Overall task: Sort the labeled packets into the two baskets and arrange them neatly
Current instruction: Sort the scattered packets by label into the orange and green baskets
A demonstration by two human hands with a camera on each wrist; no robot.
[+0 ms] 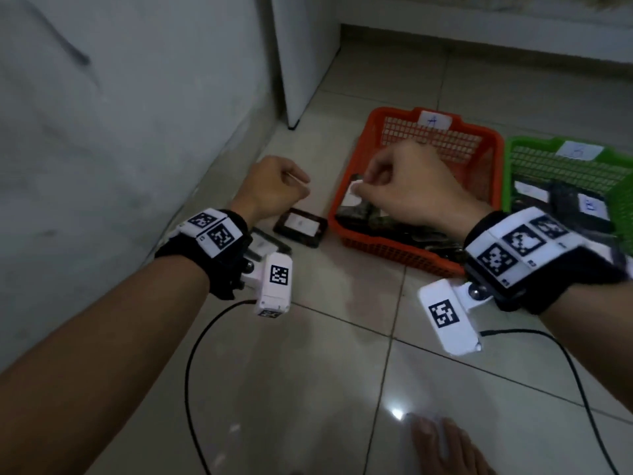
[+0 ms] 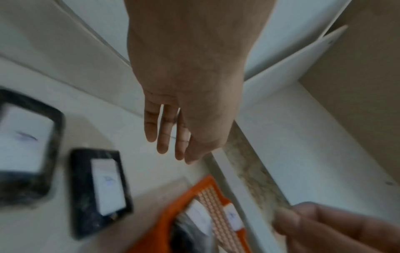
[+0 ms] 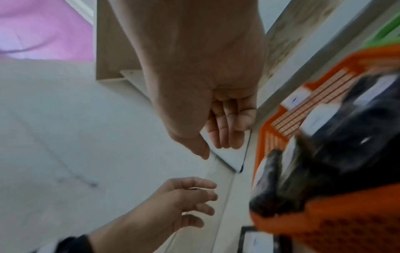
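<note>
Both hands hang empty, I see: right hand (image 1: pixel 407 186) loosely curled over the orange plastic mesh basket (image 1: pixel 376 250) of dark packets, left hand (image 1: pixel 274 190) relaxed beside it. Only my left wrist view shows two black white-labelled packets (image 2: pixel 101 191) on the floor left of the basket.

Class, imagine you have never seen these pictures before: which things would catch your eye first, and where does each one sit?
The bright orange basket on the tiled floor stands out, dark packets lying in it, with the green basket beside it on the right. The right hand hovers over the orange basket, while the left hand hangs above two labeled packets left on the floor.
</note>
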